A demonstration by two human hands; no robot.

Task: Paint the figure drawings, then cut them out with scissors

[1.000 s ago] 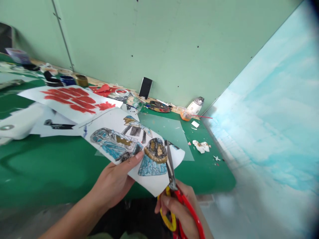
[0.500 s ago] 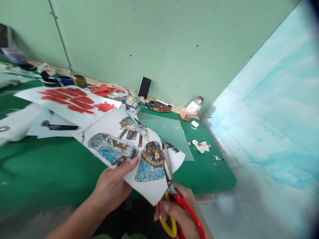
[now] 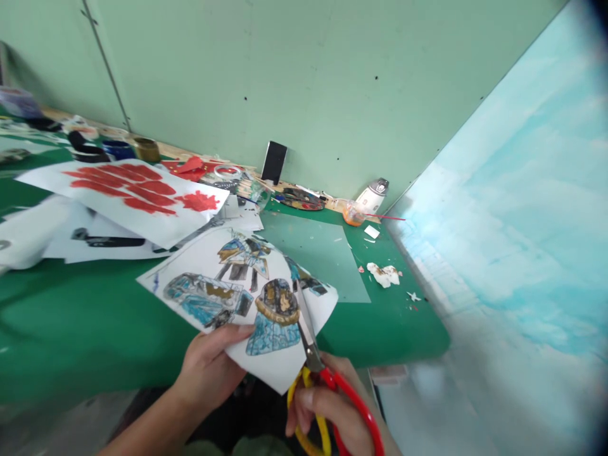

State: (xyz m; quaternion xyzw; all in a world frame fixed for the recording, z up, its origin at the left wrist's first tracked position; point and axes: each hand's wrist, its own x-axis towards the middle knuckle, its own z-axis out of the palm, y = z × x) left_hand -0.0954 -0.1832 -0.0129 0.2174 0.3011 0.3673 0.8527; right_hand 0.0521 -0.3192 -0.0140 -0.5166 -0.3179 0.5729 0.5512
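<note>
Left hand (image 3: pixel 211 364): clamped on painted sheet (image 3: pixel 247 294), thumb (image 3: pixel 232 334) on top | right hand (image 3: pixel 341 410): gripping scissors (image 3: pixel 311 354)

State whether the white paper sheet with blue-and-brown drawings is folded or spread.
Spread: the left hand holds the white paper sheet, its drawings exposed and no fold visible.

1. Place: art or craft workspace.
2. Desk (image 3: pixel 118 316), green-topped, against pale green wall (image 3: pixel 304 63).
3. Paint jars (image 3: pixel 118 151), blue and ochre; colour-smeared palette (image 3: pixel 303 199).
4. Red-painted sheet (image 3: pixel 128 183), lying flat.
5. Scissors (image 3: pixel 313 359), red and yellow handles, at sheet of coloured drawings (image 3: pixel 247 285).
6. White scraps (image 3: pixel 382 275), scattered, desk's right end.
</note>
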